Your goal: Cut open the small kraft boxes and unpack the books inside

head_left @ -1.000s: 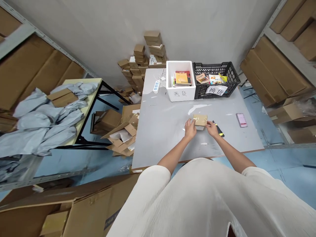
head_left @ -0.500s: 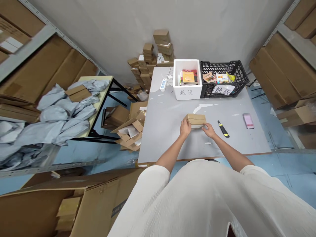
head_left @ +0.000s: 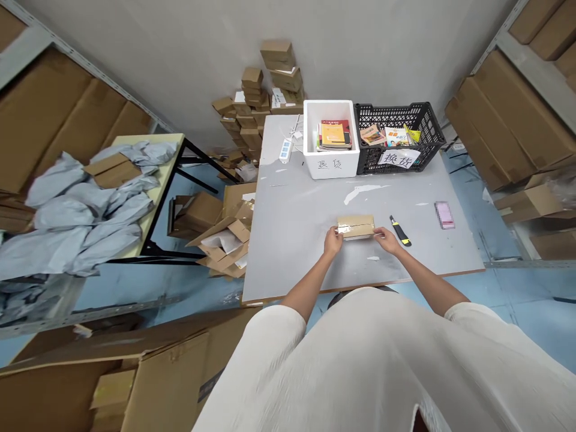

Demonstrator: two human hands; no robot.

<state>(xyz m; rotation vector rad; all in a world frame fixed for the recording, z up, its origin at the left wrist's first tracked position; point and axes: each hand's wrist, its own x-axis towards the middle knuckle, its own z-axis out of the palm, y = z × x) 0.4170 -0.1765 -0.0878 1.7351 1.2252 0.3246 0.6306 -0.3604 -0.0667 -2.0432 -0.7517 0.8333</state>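
1. The small cardboard box (head_left: 355,226) sits between the person's two hands, near the front edge of the gray table (head_left: 288,240), long side running left to right, clear tape across its top.
2. The left hand (head_left: 333,241) grasps the box's left end, fingers against the near corner; the right hand (head_left: 386,240) grasps the opposite end with its fingertips. Whether the box rests on the tabletop or is held slightly above it cannot be told.
3. Just beside the right hand, a black-and-yellow utility knife (head_left: 400,231) lies on the table. Farther right lies a pink, pixelated rectangular item (head_left: 444,215).
4. At the back of the table, a white foam bin (head_left: 333,165) holds a pile of books (head_left: 333,134). Against its right side stands a black plastic crate (head_left: 366,159) with more printed items (head_left: 396,136) inside; both containers bear handwritten characters. A white power strip (head_left: 285,150) lies left of the bin.
5. Stacked cardboard boxes (head_left: 252,114) stand by the gray wall (head_left: 360,48) behind the table.
6. To the left, gray mailing bags (head_left: 63,213) cover much of a pale yellow side table (head_left: 168,162). Large cartons (head_left: 517,114) fill the shelving at right, above a blue floor (head_left: 535,294).
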